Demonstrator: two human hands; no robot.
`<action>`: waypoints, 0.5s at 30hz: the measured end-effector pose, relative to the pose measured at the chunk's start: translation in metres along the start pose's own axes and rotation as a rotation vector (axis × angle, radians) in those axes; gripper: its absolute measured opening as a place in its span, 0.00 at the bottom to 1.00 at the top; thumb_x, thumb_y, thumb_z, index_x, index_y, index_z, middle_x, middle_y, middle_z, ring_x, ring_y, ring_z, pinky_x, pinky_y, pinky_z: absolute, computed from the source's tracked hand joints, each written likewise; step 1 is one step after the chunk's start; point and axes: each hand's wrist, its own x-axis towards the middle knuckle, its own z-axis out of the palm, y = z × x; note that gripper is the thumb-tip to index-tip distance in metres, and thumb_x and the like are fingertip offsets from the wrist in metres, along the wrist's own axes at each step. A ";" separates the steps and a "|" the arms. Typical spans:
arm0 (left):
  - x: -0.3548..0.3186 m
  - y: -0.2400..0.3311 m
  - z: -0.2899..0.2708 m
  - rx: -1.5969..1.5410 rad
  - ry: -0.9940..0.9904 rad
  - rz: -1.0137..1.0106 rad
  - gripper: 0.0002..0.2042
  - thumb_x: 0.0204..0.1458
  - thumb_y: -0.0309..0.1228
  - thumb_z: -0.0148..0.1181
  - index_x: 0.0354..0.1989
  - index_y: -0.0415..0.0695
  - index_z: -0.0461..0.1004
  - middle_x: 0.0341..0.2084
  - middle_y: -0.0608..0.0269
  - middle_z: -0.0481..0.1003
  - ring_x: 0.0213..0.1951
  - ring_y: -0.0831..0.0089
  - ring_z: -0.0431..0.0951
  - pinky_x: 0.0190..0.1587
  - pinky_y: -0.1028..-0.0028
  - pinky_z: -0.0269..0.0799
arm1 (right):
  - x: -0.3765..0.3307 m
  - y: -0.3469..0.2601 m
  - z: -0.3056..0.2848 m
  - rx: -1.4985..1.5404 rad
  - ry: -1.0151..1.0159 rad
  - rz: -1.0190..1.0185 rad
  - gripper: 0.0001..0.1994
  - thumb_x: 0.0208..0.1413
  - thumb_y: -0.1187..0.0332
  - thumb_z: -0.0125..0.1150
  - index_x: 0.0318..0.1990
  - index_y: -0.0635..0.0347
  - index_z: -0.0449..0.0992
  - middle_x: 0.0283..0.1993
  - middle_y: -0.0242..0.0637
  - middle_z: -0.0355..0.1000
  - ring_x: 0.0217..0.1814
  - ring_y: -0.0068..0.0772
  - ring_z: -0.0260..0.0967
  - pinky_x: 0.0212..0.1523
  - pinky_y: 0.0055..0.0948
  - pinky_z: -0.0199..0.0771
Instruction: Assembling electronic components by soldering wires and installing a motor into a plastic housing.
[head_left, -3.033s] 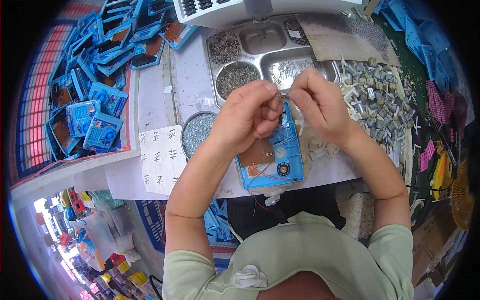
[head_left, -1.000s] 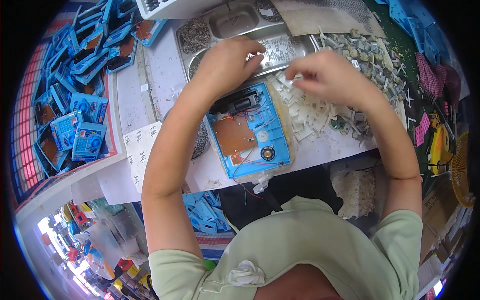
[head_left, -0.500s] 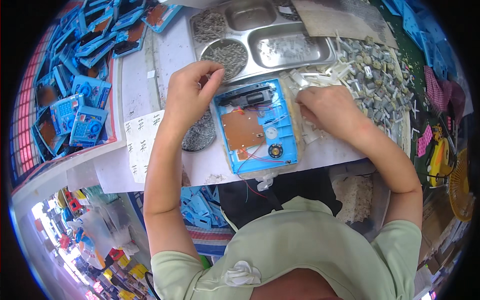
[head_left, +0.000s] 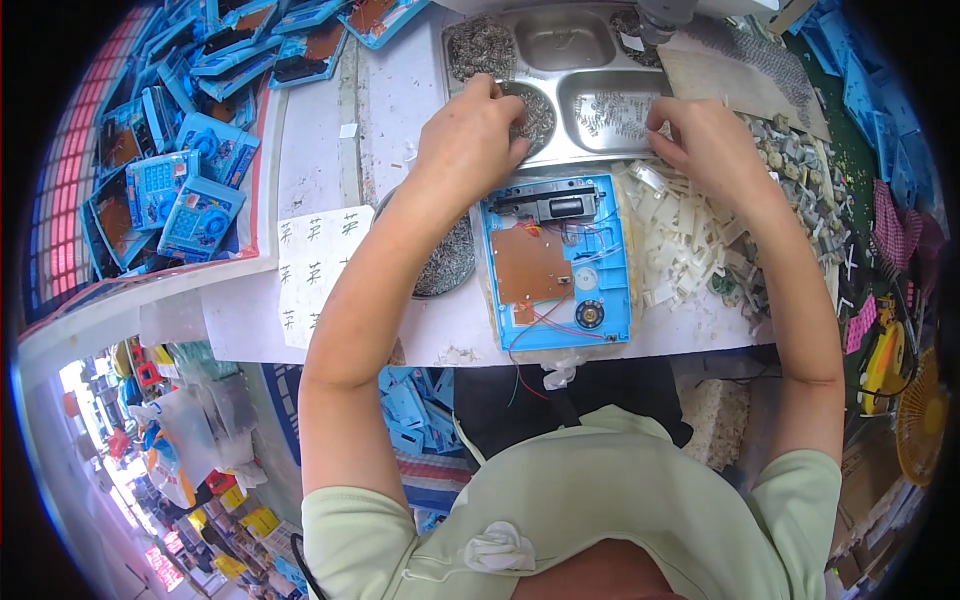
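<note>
The left hand [head_left: 468, 135] is held at the round compartment of a steel tray [head_left: 560, 80], above small metal pieces [head_left: 538, 118]; its fingers are bent toward the thumb, and whether anything is pinched cannot be told. The right hand [head_left: 708, 142] is placed at the right end of the large compartment, thumb and forefinger curled with a narrow gap; whether a piece is held there cannot be told either. An open blue case [head_left: 613, 270] is set between the forearms near the table's front edge, its brown board [head_left: 528, 265], speaker [head_left: 590, 315] and wires exposed. White plastic parts [head_left: 680, 235] are heaped beside it.
</note>
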 end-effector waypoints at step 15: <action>0.006 -0.035 -0.027 -0.963 0.107 -0.256 0.13 0.59 0.35 0.59 0.45 0.40 0.78 0.33 0.67 0.80 0.33 0.85 0.72 0.32 0.83 0.65 | -0.015 0.019 -0.005 0.197 0.121 -0.030 0.09 0.53 0.64 0.61 0.37 0.59 0.78 0.22 0.42 0.73 0.24 0.40 0.71 0.28 0.36 0.67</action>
